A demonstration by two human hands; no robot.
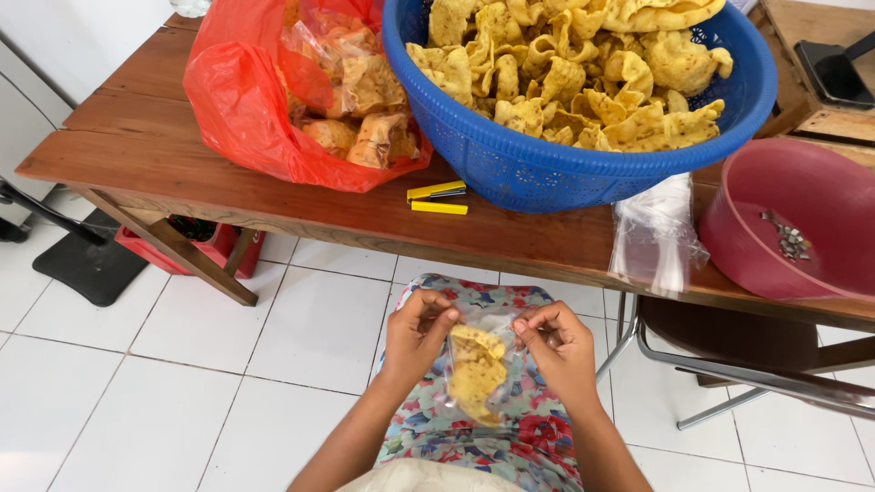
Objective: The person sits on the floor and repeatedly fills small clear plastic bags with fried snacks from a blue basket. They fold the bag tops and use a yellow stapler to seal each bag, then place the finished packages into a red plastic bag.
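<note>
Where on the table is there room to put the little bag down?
Bare wood lies left of the red bag and along the front edge by the yellow stapler. The blue basket, plastic bags and pink bowl crowd the right.

Bare forearms, no sleeves; a floral garment (510, 437) in teal, red and blue covers the lap.

A single view comes from a camera worn on the person's head, tilted steeply down and forward. It sits close above the lap, where both hands appear near the lower edge. Beyond the lap it takes in the front edge of the wooden bench (301, 205), seen from above, with white floor tiles (301, 337) beneath the bench.
</note>
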